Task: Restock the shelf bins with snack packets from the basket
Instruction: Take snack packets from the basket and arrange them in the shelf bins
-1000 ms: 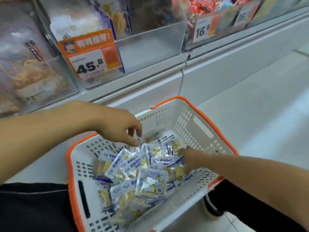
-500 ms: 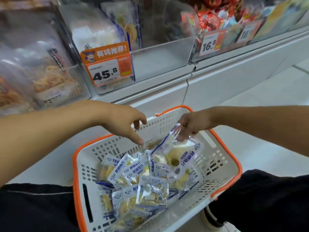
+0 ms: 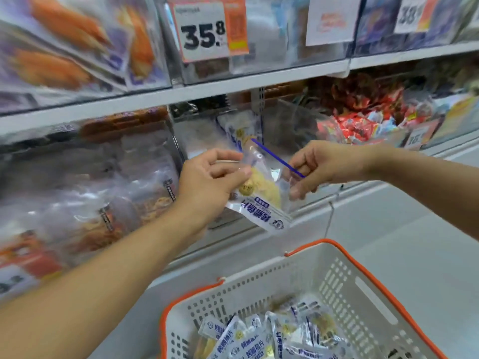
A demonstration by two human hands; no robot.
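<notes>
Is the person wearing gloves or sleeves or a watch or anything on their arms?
No. Both forearms are bare right up to the edge of the picture, with no sleeves showing. The left hand and the right hand have no gloves, and no watch, bracelet or ring shows on either. The fingernails that can be seen look short and plain.

Both hands, left hand and right hand, pinch a seemingly clear snack packet before the shelf bin.
</notes>
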